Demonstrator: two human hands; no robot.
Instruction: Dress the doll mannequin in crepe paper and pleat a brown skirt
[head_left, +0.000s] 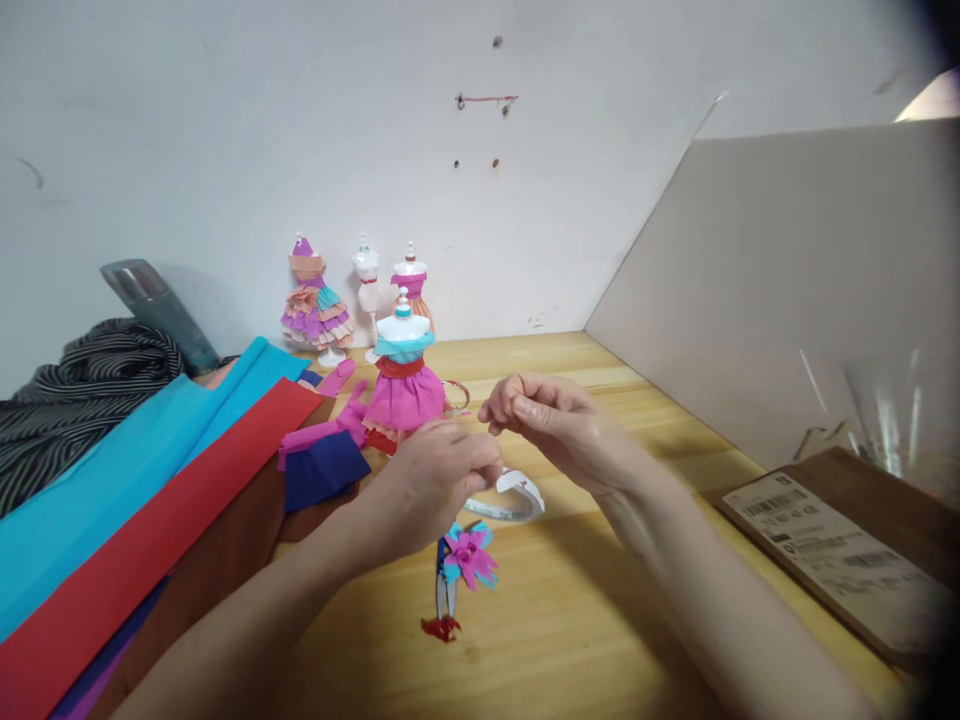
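Note:
My left hand (450, 475) is closed in a pinch above the table, left of my right hand (532, 408), whose fingers are also pinched together. What either holds, if anything, is too small to tell. Below them lies a white tape ring (514, 510) with a loose end. Nearer to me are a pink and turquoise paper flower (471, 555), scissors (445, 595) with blades pointing toward me, and a red scrap (441, 628). Behind my left hand stands a small mannequin (405, 375) in a turquoise top, red belt and pink skirt.
Three more mannequins, one in a tiered dress (316, 310), stand by the wall (300, 120). Turquoise (150, 450), red (165, 530) and brown sheets cover the left, beside striped cloth (105, 370) and a bottle (161, 305). At right are a labelled cardboard piece (840, 550) and clear cup (885, 410).

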